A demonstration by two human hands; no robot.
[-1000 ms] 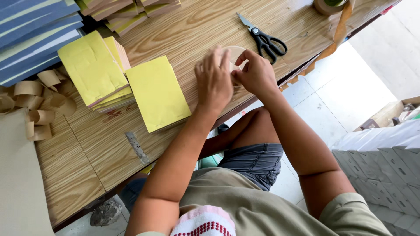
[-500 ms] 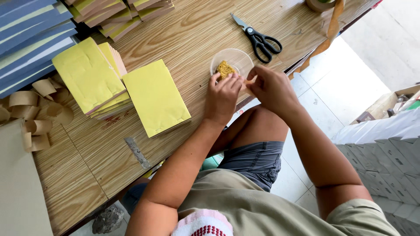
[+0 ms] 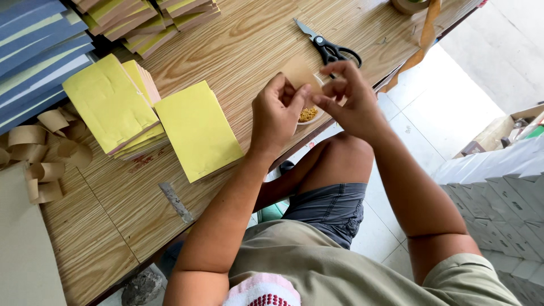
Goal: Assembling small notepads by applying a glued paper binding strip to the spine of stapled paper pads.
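Head view, seen from my remote station. The left hand (image 3: 276, 116) and right hand (image 3: 347, 99) meet above the near edge of the wooden worktop (image 3: 238, 51); together their fingers pinch a small brown paper strip (image 3: 299, 72), held raised off the surface. Directly beneath the hands sits a small white bowl (image 3: 310, 116) with yellowish contents, mostly hidden by the fingers. Black-handled scissors (image 3: 328, 46) lie just beyond the right hand, blades closed as far as I can tell. Left of the hands, 1 yellow envelope (image 3: 197, 129) lies flat, and beside it a stack of yellow envelopes (image 3: 110, 105). Curled brown paper strips (image 3: 42, 153) are heaped at the far left. Blue-and-yellow bundles (image 3: 34, 45) line the back edge. A tape roll (image 3: 409, 5) sits at the top.
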